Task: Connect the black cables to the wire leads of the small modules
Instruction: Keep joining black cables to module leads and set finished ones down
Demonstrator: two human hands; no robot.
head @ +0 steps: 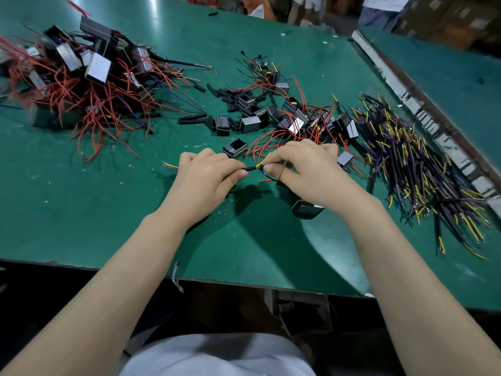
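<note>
Here my left hand (208, 175) pinches a black cable (250, 168). At three o'clock, my right hand (303, 169) pinches its yellow lead (264, 160).

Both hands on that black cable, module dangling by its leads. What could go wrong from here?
1. The module seems to hang below the right hand by thin leads; its weight may strain the joint.
2. The yellow conductor sticks out free of the black cable held by the left hand; it may get mis-paired.
</note>
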